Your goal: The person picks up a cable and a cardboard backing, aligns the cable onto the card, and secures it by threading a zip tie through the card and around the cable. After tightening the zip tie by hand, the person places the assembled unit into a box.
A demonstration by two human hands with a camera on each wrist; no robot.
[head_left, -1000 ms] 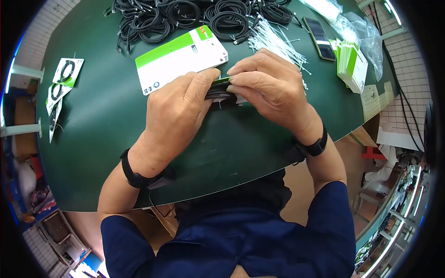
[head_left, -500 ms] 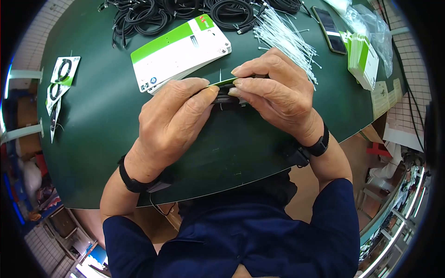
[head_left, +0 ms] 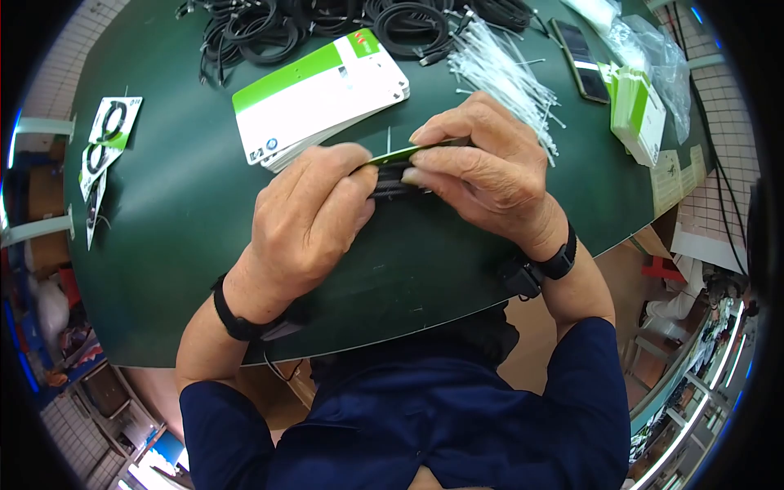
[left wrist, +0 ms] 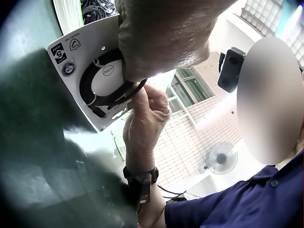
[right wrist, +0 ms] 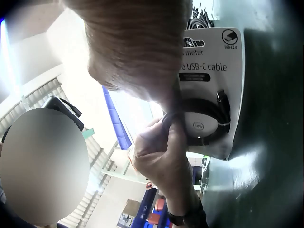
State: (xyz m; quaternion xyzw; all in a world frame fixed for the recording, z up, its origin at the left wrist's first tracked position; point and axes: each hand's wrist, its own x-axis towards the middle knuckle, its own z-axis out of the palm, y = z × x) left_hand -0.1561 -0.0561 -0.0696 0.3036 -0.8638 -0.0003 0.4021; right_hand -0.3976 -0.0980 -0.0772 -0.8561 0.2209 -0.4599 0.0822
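Both hands hold one packaging card (right wrist: 209, 54) upright between them, with a coiled black USB-C cable (right wrist: 221, 113) against its white face. My left hand (head_left: 306, 216) pinches the card and coil at one side. At the other side, my right hand (head_left: 490, 167) grips them between thumb and fingers. From above, the card's green face (head_left: 396, 155) shows as a thin strip, and a thin white tie end (head_left: 389, 139) sticks up behind it. A white tie (right wrist: 223, 124) crosses the coil in the right wrist view. Fingers partly hide the cable.
A stack of green-and-white cards (head_left: 318, 98) lies just beyond the hands. Behind are black coiled cables (head_left: 261, 33), white zip ties (head_left: 498, 73) and a phone (head_left: 581, 61). Smaller folded cards (head_left: 637, 114) stand at right; carded cables (head_left: 110, 131) lie at left on the green table (head_left: 188, 269).
The view shifts slightly. Both hands keep hold of the card and cable. Since half a second ago, the left hand's fingers have moved a little lower along the coil.
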